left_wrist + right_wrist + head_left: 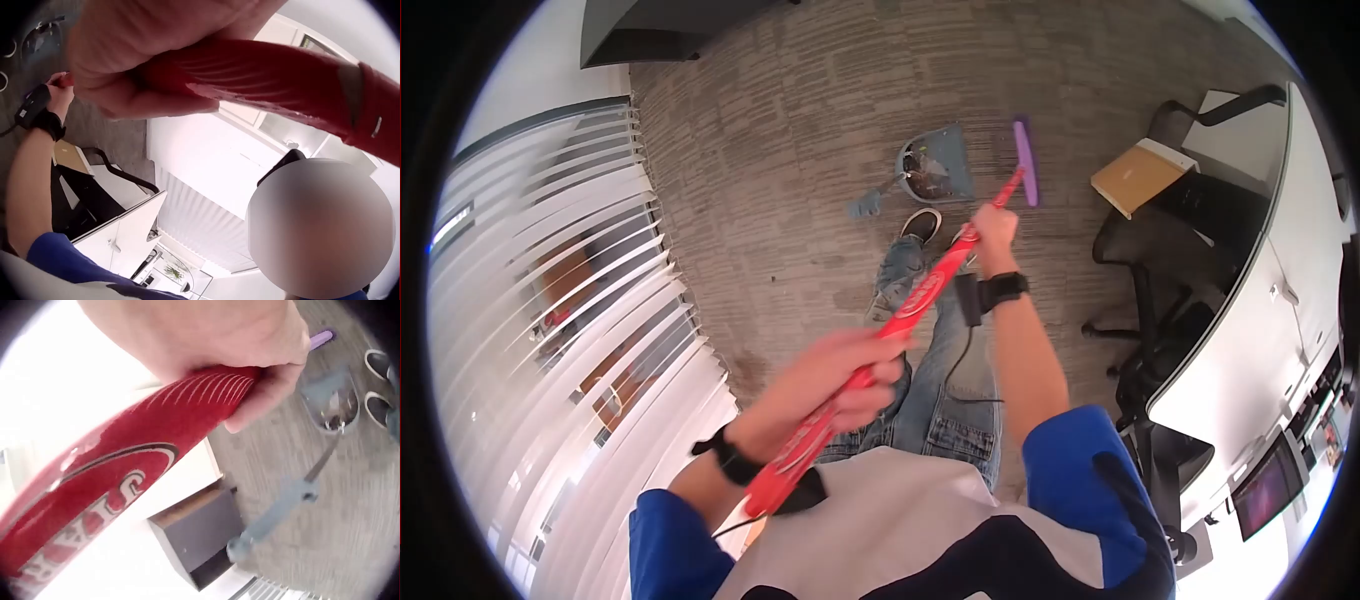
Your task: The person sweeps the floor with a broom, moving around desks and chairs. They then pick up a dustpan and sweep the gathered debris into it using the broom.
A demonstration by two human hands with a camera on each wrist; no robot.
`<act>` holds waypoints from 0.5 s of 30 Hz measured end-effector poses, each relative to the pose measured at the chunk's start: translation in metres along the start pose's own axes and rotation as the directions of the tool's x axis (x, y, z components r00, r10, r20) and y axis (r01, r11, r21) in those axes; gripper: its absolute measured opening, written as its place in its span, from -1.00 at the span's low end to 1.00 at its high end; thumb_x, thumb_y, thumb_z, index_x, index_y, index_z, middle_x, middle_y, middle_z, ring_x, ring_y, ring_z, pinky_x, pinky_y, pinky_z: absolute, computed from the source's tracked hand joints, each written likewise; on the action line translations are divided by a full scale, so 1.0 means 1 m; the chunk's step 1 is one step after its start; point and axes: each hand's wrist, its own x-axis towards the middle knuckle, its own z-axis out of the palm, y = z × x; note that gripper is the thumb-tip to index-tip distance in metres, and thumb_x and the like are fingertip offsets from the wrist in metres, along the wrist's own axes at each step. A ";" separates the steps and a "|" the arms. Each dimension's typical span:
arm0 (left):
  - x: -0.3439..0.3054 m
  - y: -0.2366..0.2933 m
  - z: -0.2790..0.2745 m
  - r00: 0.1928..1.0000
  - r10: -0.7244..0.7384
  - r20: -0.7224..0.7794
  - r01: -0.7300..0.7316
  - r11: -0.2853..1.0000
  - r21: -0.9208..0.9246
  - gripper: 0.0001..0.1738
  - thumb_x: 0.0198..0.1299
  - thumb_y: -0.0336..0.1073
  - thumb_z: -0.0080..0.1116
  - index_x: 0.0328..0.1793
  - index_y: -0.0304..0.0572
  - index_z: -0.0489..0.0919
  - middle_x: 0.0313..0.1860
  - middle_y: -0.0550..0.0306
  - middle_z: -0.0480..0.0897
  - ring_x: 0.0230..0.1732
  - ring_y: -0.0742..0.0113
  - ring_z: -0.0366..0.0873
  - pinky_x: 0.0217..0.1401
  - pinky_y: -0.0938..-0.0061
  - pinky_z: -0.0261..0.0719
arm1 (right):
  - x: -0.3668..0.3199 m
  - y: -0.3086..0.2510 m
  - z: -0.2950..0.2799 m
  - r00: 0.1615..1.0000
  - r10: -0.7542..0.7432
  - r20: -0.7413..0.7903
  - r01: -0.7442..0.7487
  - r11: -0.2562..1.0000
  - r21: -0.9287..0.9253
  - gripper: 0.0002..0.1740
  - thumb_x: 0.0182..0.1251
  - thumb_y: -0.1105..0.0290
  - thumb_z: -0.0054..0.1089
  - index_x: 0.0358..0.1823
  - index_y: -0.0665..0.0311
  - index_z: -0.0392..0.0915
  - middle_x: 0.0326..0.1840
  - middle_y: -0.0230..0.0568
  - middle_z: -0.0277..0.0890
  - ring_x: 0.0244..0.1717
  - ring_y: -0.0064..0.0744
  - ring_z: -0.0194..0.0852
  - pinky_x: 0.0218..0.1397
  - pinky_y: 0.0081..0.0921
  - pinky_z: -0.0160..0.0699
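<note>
A broom with a long red handle (925,290) and a narrow purple head (1026,165) slants across my body, its head near the floor. My left hand (835,372) grips the handle near its upper end, fingers curled round it. Lower down, my right hand (997,232) holds the same handle, as the right wrist view shows close up. Left of the broom head, a grey-blue dustpan (953,150) lies on the carpet with debris (925,172) inside. Its long handle (272,519) stands out in the right wrist view.
At the right, a black office chair (1145,240) stands by a white desk (1250,330), with a cardboard box (1142,178) close by. White blinds (600,330) line the left side. A dark cabinet (645,30) is at the far left. My shoes (921,226) are just behind the dustpan.
</note>
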 end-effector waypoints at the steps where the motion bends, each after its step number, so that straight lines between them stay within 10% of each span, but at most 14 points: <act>1: 0.020 -0.001 0.001 1.000 0.012 0.010 -0.012 1.000 -0.015 -0.70 0.24 -0.30 -0.07 0.02 -0.31 0.30 -0.58 0.37 0.26 -0.77 0.72 0.12 -0.85 0.78 0.01 | 0.017 -0.006 -0.008 0.999 -0.024 -0.041 0.023 0.999 -0.025 -0.84 0.10 0.52 -0.17 -0.41 0.55 0.30 -0.58 -0.02 0.35 -0.67 -0.16 0.45 -0.66 -0.27 0.48; 8: 0.044 0.010 -0.009 0.996 0.086 -0.023 -0.087 0.996 -0.032 -0.67 0.23 -0.32 -0.09 0.05 -0.38 0.27 -0.59 0.38 0.24 -0.79 0.75 0.07 -0.88 0.79 -0.01 | 0.070 0.017 0.023 0.998 0.022 0.058 -0.009 0.976 -0.217 -0.81 0.02 0.57 -0.12 -0.34 0.57 0.35 -0.49 0.03 0.43 -0.58 -0.09 0.53 -0.62 -0.26 0.50; 15: -0.044 -0.005 -0.001 0.953 0.103 -0.284 -0.103 0.995 0.015 -0.68 0.25 -0.32 -0.15 0.04 -0.40 0.27 -0.61 0.36 0.23 -0.83 0.71 0.07 -0.90 0.76 0.02 | -0.033 0.054 0.092 0.984 -0.007 0.177 0.048 0.973 -0.227 -0.85 0.07 0.55 -0.17 -0.36 0.49 0.35 -0.58 -0.05 0.36 -0.65 -0.16 0.45 -0.69 -0.30 0.41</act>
